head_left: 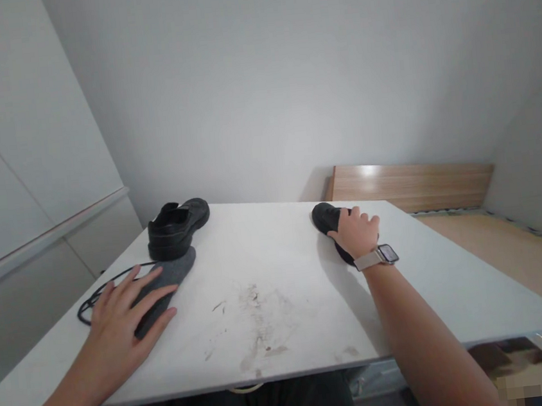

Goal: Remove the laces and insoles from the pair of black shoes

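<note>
My left hand (121, 315) lies flat with spread fingers on a dark grey insole (172, 278) at the left of the white table (283, 279). Just beyond the insole stands a black shoe (177, 229), toe pointing right. A thin black lace (98, 289) loops beside the insole. My right hand (359, 232), with a watch on the wrist, is curled over a second black shoe (325, 218) at the far right of the table, covering most of it.
Dark scuff marks (252, 327) stain the table's middle near the front edge. A wooden board (412, 185) leans against the wall behind the table. White cabinets (22, 190) stand to the left. The floor (524, 260) lies to the right.
</note>
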`<act>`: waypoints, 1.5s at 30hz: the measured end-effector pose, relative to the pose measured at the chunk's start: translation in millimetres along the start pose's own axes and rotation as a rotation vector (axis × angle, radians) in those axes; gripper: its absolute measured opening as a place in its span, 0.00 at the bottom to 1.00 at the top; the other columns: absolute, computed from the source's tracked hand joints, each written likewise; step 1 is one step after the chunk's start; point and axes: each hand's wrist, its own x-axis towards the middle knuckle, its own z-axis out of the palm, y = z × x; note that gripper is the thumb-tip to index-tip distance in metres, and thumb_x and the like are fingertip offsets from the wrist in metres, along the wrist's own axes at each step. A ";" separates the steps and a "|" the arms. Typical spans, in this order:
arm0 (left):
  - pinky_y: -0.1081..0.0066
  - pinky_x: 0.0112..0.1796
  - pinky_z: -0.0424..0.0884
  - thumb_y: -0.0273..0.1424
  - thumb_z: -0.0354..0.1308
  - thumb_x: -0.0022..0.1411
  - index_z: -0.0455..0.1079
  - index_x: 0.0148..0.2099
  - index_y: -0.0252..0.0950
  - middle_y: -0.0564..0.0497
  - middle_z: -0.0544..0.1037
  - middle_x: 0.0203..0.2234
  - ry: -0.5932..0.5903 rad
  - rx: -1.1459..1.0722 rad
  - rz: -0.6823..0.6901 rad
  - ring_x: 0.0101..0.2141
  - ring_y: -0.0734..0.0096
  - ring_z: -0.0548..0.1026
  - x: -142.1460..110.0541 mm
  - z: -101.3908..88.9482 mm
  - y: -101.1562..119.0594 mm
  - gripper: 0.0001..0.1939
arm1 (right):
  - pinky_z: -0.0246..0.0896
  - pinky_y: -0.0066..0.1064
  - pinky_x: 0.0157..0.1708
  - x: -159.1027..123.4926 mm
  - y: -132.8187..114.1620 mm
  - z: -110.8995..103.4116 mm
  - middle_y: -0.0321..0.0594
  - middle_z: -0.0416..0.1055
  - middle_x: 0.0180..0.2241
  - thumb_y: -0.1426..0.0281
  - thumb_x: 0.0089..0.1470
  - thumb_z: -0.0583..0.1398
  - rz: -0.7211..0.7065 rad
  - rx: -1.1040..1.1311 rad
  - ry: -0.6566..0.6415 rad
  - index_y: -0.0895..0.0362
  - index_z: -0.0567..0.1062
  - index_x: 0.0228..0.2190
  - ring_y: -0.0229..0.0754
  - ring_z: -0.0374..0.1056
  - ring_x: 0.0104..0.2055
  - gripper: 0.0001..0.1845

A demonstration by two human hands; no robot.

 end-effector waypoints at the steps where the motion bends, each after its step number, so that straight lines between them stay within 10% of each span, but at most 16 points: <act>1: 0.33 0.64 0.49 0.44 0.51 0.67 0.75 0.52 0.44 0.41 0.70 0.61 0.027 0.005 0.007 0.67 0.37 0.56 0.7 -1.6 2.3 0.19 | 0.57 0.48 0.50 -1.2 7.1 4.8 0.60 0.74 0.45 0.63 0.57 0.65 0.015 0.009 -0.014 0.65 0.68 0.52 0.59 0.72 0.49 0.26; 7: 0.37 0.65 0.53 0.42 0.51 0.67 0.72 0.52 0.50 0.49 0.68 0.62 0.105 -0.120 0.027 0.67 0.42 0.57 23.5 -30.8 23.0 0.15 | 0.61 0.35 0.35 -2.9 -3.0 4.6 0.56 0.77 0.38 0.74 0.62 0.56 -0.081 0.121 -0.027 0.63 0.65 0.51 0.51 0.77 0.40 0.16; 13: 0.45 0.62 0.62 0.46 0.50 0.68 0.71 0.53 0.50 0.52 0.71 0.59 -0.068 -0.290 0.133 0.59 0.50 0.68 94.5 -57.1 70.8 0.16 | 0.66 0.32 0.34 -24.1 -49.1 -12.4 0.51 0.77 0.41 0.75 0.64 0.52 -0.336 0.255 -0.042 0.60 0.65 0.51 0.49 0.77 0.41 0.14; 18: 0.52 0.58 0.68 0.38 0.48 0.68 0.64 0.62 0.37 0.41 0.72 0.57 -0.335 -0.388 0.229 0.56 0.52 0.72 151.2 -4.0 105.3 0.23 | 0.69 0.35 0.38 -39.2 -98.4 -41.3 0.54 0.78 0.43 0.77 0.60 0.54 -0.485 0.493 -0.180 0.62 0.65 0.51 0.51 0.77 0.43 0.17; 22: 0.55 0.53 0.71 0.30 0.46 0.63 0.64 0.56 0.31 0.37 0.70 0.49 -0.197 -0.503 0.122 0.51 0.55 0.72 164.7 40.7 102.9 0.21 | 0.69 0.37 0.36 -45.7 -113.8 -58.5 0.58 0.77 0.42 0.78 0.59 0.51 -0.680 0.715 -0.222 0.68 0.58 0.58 0.52 0.77 0.40 0.26; 27: 0.55 0.51 0.72 0.35 0.47 0.68 0.66 0.51 0.37 0.44 0.68 0.46 -0.051 -0.644 0.094 0.49 0.59 0.70 153.6 47.2 95.5 0.14 | 0.68 0.37 0.41 -50.0 -102.4 -52.8 0.53 0.78 0.44 0.75 0.64 0.48 -0.839 0.859 -0.103 0.64 0.61 0.59 0.48 0.76 0.41 0.22; 33: 0.54 0.50 0.74 0.33 0.55 0.63 0.67 0.52 0.39 0.46 0.67 0.47 -0.036 -0.697 0.066 0.48 0.59 0.69 146.7 47.9 103.5 0.15 | 0.66 0.39 0.52 -33.4 -96.4 -33.2 0.44 0.77 0.46 0.77 0.62 0.53 -0.589 1.087 0.101 0.57 0.74 0.46 0.46 0.72 0.49 0.14; 41: 0.55 0.51 0.73 0.28 0.54 0.58 0.70 0.44 0.38 0.46 0.68 0.46 -0.008 -0.873 0.011 0.51 0.60 0.69 142.9 47.8 108.8 0.11 | 0.66 0.38 0.55 -15.5 -96.4 -11.3 0.45 0.74 0.49 0.85 0.41 0.58 -0.413 1.361 -0.370 0.60 0.75 0.46 0.43 0.71 0.49 0.28; 45: 0.59 0.49 0.73 0.29 0.55 0.59 0.70 0.44 0.38 0.47 0.70 0.44 -0.037 -1.006 -0.034 0.48 0.64 0.71 140.2 44.0 110.9 0.09 | 0.67 0.30 0.32 -15.9 -87.3 -11.4 0.41 0.73 0.38 0.79 0.44 0.58 -0.319 1.454 -0.465 0.60 0.73 0.47 0.38 0.69 0.34 0.25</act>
